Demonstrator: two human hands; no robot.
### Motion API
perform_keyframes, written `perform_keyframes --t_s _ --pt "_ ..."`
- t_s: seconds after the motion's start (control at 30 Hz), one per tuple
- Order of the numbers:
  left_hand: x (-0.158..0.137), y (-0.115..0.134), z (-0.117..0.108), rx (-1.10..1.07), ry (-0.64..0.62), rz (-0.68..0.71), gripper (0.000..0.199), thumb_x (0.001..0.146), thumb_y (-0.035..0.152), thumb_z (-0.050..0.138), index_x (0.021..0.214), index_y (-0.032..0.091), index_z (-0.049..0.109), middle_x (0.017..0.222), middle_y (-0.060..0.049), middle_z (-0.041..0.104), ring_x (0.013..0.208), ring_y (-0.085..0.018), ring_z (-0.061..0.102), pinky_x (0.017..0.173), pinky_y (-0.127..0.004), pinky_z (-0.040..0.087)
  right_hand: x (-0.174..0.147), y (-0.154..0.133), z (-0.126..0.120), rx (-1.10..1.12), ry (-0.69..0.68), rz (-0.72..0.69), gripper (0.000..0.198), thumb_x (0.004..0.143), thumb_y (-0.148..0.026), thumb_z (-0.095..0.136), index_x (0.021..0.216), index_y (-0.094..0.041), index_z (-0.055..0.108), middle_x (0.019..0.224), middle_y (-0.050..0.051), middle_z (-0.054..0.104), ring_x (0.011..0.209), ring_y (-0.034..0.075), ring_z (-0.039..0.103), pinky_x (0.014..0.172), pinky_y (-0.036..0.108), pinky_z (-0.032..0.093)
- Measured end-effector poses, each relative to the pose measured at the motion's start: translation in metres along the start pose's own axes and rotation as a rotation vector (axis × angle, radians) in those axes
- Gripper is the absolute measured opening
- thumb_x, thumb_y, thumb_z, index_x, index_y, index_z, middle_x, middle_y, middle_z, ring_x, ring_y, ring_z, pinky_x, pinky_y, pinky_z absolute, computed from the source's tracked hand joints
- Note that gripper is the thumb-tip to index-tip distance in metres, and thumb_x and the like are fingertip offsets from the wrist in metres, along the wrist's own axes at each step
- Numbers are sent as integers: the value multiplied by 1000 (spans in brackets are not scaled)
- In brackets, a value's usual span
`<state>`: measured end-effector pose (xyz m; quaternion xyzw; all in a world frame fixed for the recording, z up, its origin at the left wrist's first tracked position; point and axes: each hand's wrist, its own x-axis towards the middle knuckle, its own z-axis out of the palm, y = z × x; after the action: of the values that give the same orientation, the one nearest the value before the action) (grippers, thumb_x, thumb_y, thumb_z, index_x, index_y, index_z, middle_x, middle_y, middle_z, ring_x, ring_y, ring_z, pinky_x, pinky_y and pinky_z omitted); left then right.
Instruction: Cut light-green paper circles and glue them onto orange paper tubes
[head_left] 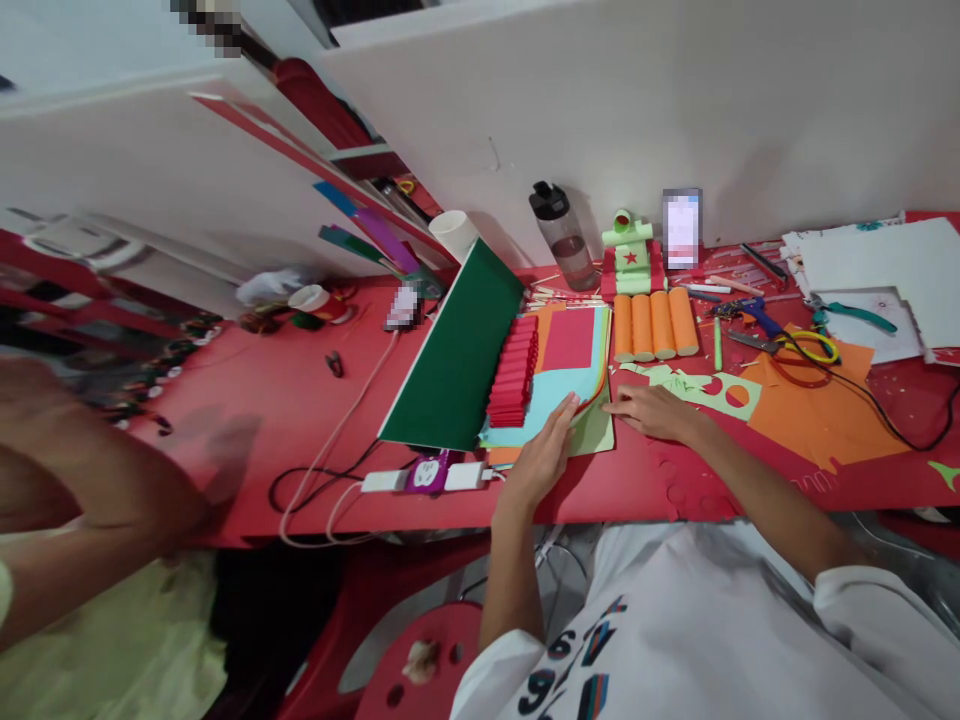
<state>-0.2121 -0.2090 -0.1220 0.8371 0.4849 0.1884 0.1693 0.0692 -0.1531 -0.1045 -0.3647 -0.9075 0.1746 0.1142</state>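
A stack of coloured paper (pixel 551 388) lies on the red table, its lower right corner curled up. My left hand (pixel 546 455) rests on the light blue top sheet near that corner, fingers stretched out. Under the curled corner shows a light green sheet (pixel 598 432). At its right edge is my right hand (pixel 654 412), fingers bent and pressed together on the edge; the exact grip is hard to see. A bundle of small red paper rolls (pixel 514 372) sits on the stack, beside a dark green board (pixel 457 360) that leans up at a slant.
Orange paper rolls (pixel 655 325), a water bottle (pixel 564 238) and a phone (pixel 682 230) stand behind. Rightward lie yellow-handled scissors (pixel 808 347), a glue gun (pixel 761 318), pliers (pixel 859 315) and paper scraps. A power strip (pixel 427 474) lies in front. Another person's arm (pixel 97 500) is at left.
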Motion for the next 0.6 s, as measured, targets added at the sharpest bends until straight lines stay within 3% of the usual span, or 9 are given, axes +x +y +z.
perform_keyframes --t_s 0.1,0.2,0.27,0.33,0.43,0.53,0.6 --pt "-1 -6 1 33 27 -6 85 101 5 34 175 41 10 180 -11 28 133 -27 68 90 -36 65 1 -2 1 -32 -7 -12 37 109 -23 54 140 -27 72 108 10 66 85 20 58 62 29 34" --pt "1 -3 -3 82 -20 -29 83 99 5 35 171 45 26 181 -7 22 120 -27 74 75 -33 65 4 -4 1 -21 13 -2 31 110 -25 54 133 -26 75 107 9 66 85 20 58 60 30 30" --pt "2 2 -6 95 -63 -28 69 106 17 40 169 43 33 181 -7 24 127 -30 72 78 -36 66 6 -5 1 -5 30 7 28 111 -28 55 125 -25 78 106 9 67 85 19 58 59 30 28" --pt "2 6 -7 90 -78 0 65 108 36 52 170 37 33 180 -10 27 136 -34 66 91 -42 66 8 -5 2 5 41 11 26 111 -29 55 120 -25 80 105 8 67 85 19 58 59 30 28" --pt "1 5 -3 88 -52 28 68 106 49 59 168 30 40 171 -14 44 143 -34 61 108 -45 59 11 -5 5 19 61 19 27 111 -28 54 116 -24 81 104 8 68 85 19 58 60 30 28" --pt "-1 -3 5 127 -1 -33 43 111 43 49 145 24 67 141 -14 71 125 -30 72 105 -42 60 14 -5 8 46 87 35 27 111 -27 55 113 -22 81 106 8 71 84 19 60 61 30 32" --pt "-1 -7 11 157 44 -91 40 112 41 46 128 22 77 122 -12 79 108 -27 77 99 -39 62 15 -4 11 74 105 43 27 111 -28 55 114 -21 81 109 9 74 86 19 63 64 30 37"
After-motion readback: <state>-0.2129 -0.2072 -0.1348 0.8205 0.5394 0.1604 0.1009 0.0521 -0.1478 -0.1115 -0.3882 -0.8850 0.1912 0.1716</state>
